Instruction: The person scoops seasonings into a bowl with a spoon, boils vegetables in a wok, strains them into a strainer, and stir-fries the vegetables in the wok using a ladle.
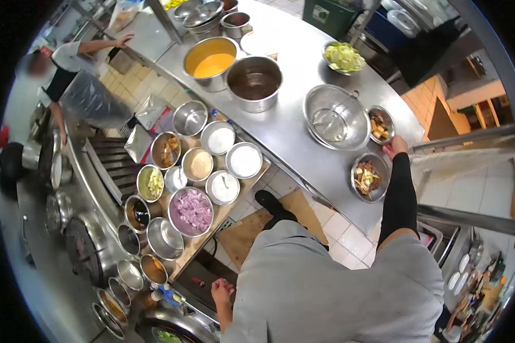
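Observation:
At the right end of the steel table, my right hand (396, 147), below a black sleeve, has its fingers closed on the rim of a small metal bowl of brown chunks (379, 124). Just below it stands a metal bowl of mixed brown and pale pieces (367, 178). To their left is a large perforated strainer (336, 117). My left hand (223, 290) hangs low beside my grey shirt, fingers curled in, with nothing visible in them, near the lower shelf edge.
The steel table (286, 140) also bears a pot of orange liquid (213, 64), a dark pot (254, 84) and a bowl of cut greens (344, 58). Left are several ingredient bowls, including pink meat (191, 211), and a stove (86, 248). Another person (77, 86) stands upper left.

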A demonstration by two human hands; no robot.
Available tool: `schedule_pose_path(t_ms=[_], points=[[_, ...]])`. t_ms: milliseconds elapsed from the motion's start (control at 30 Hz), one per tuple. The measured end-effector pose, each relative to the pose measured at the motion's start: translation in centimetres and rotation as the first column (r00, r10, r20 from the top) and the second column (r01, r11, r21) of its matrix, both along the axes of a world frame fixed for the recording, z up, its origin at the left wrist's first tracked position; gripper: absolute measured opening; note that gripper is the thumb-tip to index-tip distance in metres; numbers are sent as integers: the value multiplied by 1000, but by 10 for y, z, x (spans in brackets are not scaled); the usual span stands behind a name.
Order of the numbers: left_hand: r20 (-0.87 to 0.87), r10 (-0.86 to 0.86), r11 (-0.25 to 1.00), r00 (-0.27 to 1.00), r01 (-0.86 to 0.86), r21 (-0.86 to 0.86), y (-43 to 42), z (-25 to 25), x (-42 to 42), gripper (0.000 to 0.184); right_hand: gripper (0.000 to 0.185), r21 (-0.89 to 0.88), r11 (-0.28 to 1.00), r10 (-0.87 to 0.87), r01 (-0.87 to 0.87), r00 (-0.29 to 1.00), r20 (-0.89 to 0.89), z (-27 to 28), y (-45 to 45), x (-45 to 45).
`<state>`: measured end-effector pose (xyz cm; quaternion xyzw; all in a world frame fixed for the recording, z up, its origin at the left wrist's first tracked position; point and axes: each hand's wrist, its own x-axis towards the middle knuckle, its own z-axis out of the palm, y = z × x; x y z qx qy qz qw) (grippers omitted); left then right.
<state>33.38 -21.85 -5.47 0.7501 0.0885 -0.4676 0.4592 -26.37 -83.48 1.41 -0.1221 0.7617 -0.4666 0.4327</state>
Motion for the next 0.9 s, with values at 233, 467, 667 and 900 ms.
schedule_pose_path(t_ms=[233, 467, 667, 900], points=[[78, -2, 1000, 997, 0, 25, -16, 28, -2, 13, 26, 125, 992, 78, -23, 888, -453, -42, -20, -65], [231, 57, 988, 971, -21, -155, -34, 83, -29, 27, 46, -59, 793, 268, -606, 435, -860, 72, -38, -78], [352, 138, 910, 926, 21, -413, -31, 113, -45, 29, 30, -125, 169, 403, -978, 185, -896, 120, 55, 254], [199, 629, 660, 751, -380, -648, 84, 161, -85, 24, 26, -340, -493, 868, -800, -475, -141, 91, 424, 549]])
